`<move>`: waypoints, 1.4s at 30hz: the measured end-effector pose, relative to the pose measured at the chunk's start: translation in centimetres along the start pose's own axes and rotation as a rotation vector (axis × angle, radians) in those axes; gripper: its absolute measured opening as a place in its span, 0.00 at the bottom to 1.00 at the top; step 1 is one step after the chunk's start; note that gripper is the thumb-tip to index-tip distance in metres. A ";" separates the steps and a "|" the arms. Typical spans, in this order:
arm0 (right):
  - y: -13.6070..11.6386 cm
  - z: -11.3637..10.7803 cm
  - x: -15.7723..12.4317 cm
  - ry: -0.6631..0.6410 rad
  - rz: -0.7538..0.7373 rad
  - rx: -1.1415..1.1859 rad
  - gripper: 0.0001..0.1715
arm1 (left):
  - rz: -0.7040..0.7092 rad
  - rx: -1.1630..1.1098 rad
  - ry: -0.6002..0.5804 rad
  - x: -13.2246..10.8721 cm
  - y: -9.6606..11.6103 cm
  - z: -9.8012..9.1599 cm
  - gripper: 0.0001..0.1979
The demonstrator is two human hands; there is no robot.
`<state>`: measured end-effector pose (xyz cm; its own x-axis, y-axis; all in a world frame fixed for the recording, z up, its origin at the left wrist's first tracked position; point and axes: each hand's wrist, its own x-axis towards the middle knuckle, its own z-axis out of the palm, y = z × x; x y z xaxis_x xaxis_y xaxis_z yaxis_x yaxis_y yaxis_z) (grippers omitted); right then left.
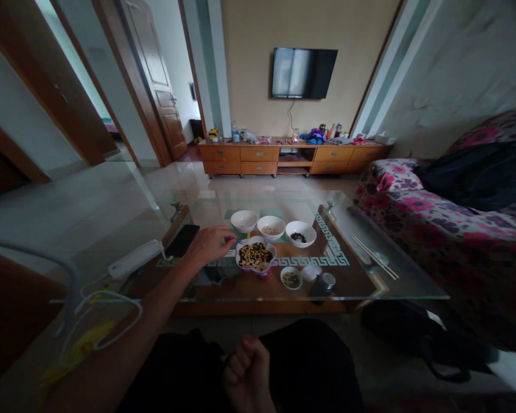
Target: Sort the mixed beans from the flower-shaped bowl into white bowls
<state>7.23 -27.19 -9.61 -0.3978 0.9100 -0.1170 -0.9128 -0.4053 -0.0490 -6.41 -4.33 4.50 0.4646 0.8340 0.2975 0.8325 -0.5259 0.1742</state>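
My left hand (210,244) reaches out over the glass coffee table (391,287), its fingers curled at the left rim of a scalloped bowl (255,256) holding mixed beans and dark pieces. Whether the fingers pinch anything I cannot see. My right hand (247,370) rests in a closed fist on my lap, nothing visible in it. Behind the scalloped bowl stand three white bowls: an empty one (243,220), one with pale grains (270,227), one with dark bits (300,233). A small dish of seeds (291,277) sits in front.
A dark metal cup (325,283) stands by the small dish. Chopsticks (374,256) lie at the right of the table, a black phone (183,240) and white power strip (135,258) at the left. A floral sofa (447,223) is at right, a TV cabinet (292,158) beyond.
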 end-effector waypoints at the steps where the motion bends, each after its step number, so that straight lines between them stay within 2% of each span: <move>1: 0.0 0.4 -0.1 -0.064 0.036 0.039 0.47 | -0.002 0.006 -0.016 0.0 0.2 -0.1 0.10; 4: -0.4 1.5 -0.2 -0.234 0.130 0.111 0.39 | 0.018 0.003 -0.050 0.1 0.5 -0.2 0.10; 6: -1.0 1.8 -0.2 -0.270 0.106 0.150 0.33 | 0.035 0.002 -0.064 0.2 0.6 0.0 0.11; 10: -3.0 2.2 -0.4 -0.204 0.009 0.231 0.19 | 0.065 -0.001 -0.086 0.2 0.5 0.9 0.13; 13: -3.7 2.7 -0.5 -0.162 -0.019 0.194 0.16 | 0.083 0.003 -0.093 0.2 0.3 1.5 0.14; 16: -3.1 3.0 -0.3 -0.077 0.009 0.005 0.17 | 0.075 0.011 -0.100 0.3 0.1 1.7 0.14; 19: -1.1 2.4 0.0 0.028 0.089 -0.328 0.19 | 0.086 0.014 -0.130 0.4 0.2 1.5 0.13; 23: 2.7 0.4 0.3 -0.014 0.250 -0.795 0.18 | 0.081 0.047 -0.153 0.4 0.3 1.0 0.11; 24: 3.6 0.0 0.5 -0.016 0.277 -0.905 0.16 | 0.072 0.055 -0.156 0.4 0.3 0.9 0.10; 26: 4.8 -0.7 0.8 0.102 0.253 -1.082 0.10 | 0.060 0.064 -0.166 0.3 0.1 0.9 0.10; 29: 5.2 -0.9 1.5 0.261 0.250 -1.289 0.15 | 0.069 0.074 -0.198 0.2 -0.3 1.0 0.10; 32: 4.4 -0.4 1.9 0.295 0.278 -1.505 0.20 | 0.091 0.097 -0.218 0.1 -0.4 1.2 0.11; 35: 3.9 0.0 1.9 0.300 0.272 -1.631 0.22 | 0.117 0.112 -0.227 0.2 -0.3 1.3 0.12; 42: 4.2 -0.6 1.6 0.269 0.213 -1.675 0.19 | 0.108 0.136 -0.209 0.2 -0.1 1.2 0.13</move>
<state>2.76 -27.47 -10.63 -0.3047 0.8635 -0.4019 0.3072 -0.3103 -0.8996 -6.08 -3.90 3.46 0.5932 0.7982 0.1050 0.8012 -0.5981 0.0206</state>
